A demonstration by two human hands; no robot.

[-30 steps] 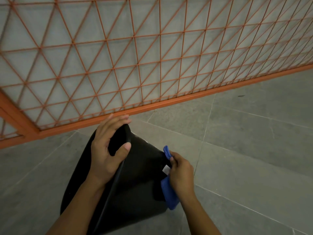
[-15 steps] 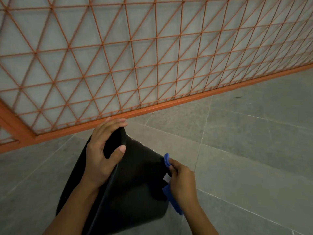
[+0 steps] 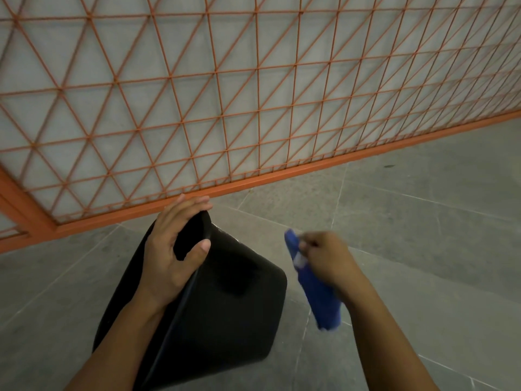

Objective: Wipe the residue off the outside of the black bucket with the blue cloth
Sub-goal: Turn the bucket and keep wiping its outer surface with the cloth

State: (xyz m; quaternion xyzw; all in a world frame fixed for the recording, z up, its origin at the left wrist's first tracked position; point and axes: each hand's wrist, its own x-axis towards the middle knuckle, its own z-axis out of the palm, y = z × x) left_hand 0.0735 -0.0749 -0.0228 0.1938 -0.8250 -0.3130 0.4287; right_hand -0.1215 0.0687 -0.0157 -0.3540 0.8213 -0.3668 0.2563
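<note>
Vs. the frame 0.5 s ago, the blue cloth (image 3: 315, 289) is no longer pressed to the black bucket (image 3: 225, 300). It has been pulled off to the right w/ the right hand (image 3: 327, 261), and a clear strip of floor (image 3: 423, 249) is now seen between cloth and bucket wall. Cloth and hand are motion-blurred. The left hand (image 3: 172, 249) is kept where it was, on the bucket's upper rim.

The bucket is held tipped on its side over the grey tiled floor, in the lower centre of the view, just in front of the orange mesh fence (image 3: 253, 108). Its outer wall is matte black, smooth, w/ a rounded corner toward the cloth. A faint pale fleck is seen near the rim at approx. the top edge; residue cannot otherwise be made out in the dim light.

Left hand: rim is gripped, fingers over the far side, thumb on the near side. Right hand: fingers curled round the bunched cloth, which hangs down below the fist; a small white tag is seen by the knuckles.
</note>
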